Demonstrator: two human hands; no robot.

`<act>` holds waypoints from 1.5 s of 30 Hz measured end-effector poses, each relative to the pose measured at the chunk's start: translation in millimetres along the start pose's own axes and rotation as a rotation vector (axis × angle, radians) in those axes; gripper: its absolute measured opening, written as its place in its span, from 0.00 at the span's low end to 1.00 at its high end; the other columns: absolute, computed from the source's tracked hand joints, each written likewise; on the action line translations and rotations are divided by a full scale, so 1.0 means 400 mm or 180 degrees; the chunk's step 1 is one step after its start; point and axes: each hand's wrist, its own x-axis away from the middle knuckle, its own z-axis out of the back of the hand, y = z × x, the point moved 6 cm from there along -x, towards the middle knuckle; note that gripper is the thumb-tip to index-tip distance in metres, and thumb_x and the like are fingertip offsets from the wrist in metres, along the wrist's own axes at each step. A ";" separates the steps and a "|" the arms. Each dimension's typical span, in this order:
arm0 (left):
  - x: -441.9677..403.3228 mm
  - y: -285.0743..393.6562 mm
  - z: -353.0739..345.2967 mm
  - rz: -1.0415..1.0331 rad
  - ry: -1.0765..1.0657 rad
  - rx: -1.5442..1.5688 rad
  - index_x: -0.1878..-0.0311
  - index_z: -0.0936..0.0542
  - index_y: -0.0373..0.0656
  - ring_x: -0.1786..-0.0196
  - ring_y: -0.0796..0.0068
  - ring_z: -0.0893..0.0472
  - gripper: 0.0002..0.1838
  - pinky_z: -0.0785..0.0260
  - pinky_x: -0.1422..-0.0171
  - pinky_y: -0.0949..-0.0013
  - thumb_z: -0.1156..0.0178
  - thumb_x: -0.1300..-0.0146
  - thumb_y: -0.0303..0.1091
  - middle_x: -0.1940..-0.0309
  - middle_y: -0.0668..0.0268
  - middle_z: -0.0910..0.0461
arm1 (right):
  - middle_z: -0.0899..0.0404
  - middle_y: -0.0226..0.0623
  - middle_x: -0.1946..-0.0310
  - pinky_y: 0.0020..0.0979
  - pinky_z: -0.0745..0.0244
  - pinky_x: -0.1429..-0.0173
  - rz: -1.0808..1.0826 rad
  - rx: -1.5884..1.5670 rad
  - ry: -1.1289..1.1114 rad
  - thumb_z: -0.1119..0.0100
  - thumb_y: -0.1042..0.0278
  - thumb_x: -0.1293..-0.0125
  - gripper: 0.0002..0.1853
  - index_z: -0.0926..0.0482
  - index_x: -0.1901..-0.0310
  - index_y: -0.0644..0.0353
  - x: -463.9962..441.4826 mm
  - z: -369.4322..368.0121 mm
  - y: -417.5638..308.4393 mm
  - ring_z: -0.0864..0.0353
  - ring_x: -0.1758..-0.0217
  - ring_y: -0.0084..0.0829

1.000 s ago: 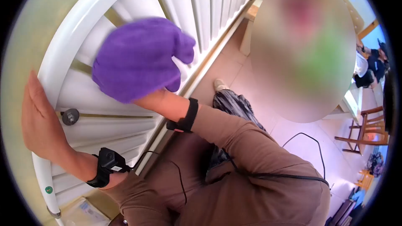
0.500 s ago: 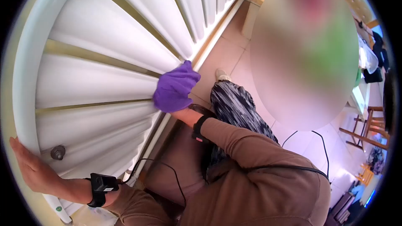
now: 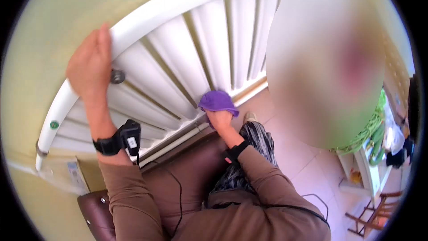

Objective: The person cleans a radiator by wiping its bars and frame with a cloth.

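Purple fabric cloth [image 3: 216,101], rumpled and soft, sits in the head view at the lower edge of the white metal radiator [image 3: 180,47], close to the floor side of its slats. It caps the fingers of the right hand [image 3: 220,119], leaving the back of that hand bare; the fingers hide beneath it, so I cannot tell whether they grip or merely press through the fabric. The left hand [image 3: 90,66] is at the radiator's upper edge, over its rounded white top rail [image 3: 178,1], beside a dark round metal fitting [image 3: 117,76]; its fingers look close together, but blur leaves me unable to tell whether they grasp the rail or rest on it. Farther along the rail, toward the radiator's near corner, is a small round green sticker [image 3: 54,125]. Below the radiator's lower edge lies a brown, smooth leather-like seat [image 3: 189,183]. The step in hand appears to be wiping the slats' lower ends with the cloth; whether cloth and metal actually touch is hard to tell. A further stroke would call for the cloth kept over the fingertips and light, even pressure along a slat.
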 end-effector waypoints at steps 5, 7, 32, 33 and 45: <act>0.001 0.024 0.046 -0.0181 0.0676 0.0540 0.80 0.25 0.47 0.77 0.59 0.25 0.22 0.33 0.72 0.59 0.51 0.37 0.51 0.82 0.63 0.24 | 0.23 0.38 0.57 0.46 0.36 0.45 0.1978 0.0260 -0.0276 0.35 0.57 0.52 0.19 0.21 0.57 0.49 -0.122 0.094 -0.273 0.26 0.51 0.44; 0.004 0.035 0.055 -0.0374 0.0982 0.0624 0.85 0.28 0.45 0.81 0.59 0.26 0.24 0.35 0.76 0.60 0.50 0.38 0.50 0.85 0.62 0.27 | 0.24 0.37 0.55 0.47 0.36 0.43 0.2498 0.0274 -0.0244 0.36 0.56 0.51 0.18 0.21 0.56 0.48 -0.161 0.123 -0.365 0.27 0.49 0.44; 0.001 0.037 0.072 -0.0126 0.1095 0.0716 0.88 0.29 0.43 0.83 0.56 0.27 0.20 0.37 0.77 0.59 0.45 0.43 0.42 0.89 0.58 0.29 | 0.32 0.45 0.43 0.43 0.44 0.32 0.0010 -0.2137 -0.3463 0.57 0.42 0.37 0.31 0.33 0.42 0.59 0.000 -0.283 0.078 0.33 0.39 0.44; -0.001 0.035 0.076 -0.0051 0.0996 0.0856 0.88 0.28 0.43 0.83 0.56 0.27 0.21 0.37 0.78 0.59 0.45 0.43 0.42 0.89 0.58 0.29 | 0.32 0.46 0.42 0.43 0.44 0.31 -0.0645 -0.3028 -0.3645 0.59 0.40 0.37 0.33 0.34 0.41 0.60 0.023 -0.298 0.123 0.33 0.39 0.44; 0.000 0.024 0.066 -0.0274 0.0788 0.0819 0.84 0.23 0.42 0.79 0.54 0.23 0.23 0.30 0.71 0.57 0.51 0.39 0.46 0.84 0.55 0.24 | 0.33 0.40 0.41 0.39 0.44 0.31 0.1509 -0.1236 -0.2443 0.64 0.53 0.30 0.23 0.37 0.39 0.56 -0.156 -0.061 -0.283 0.34 0.38 0.36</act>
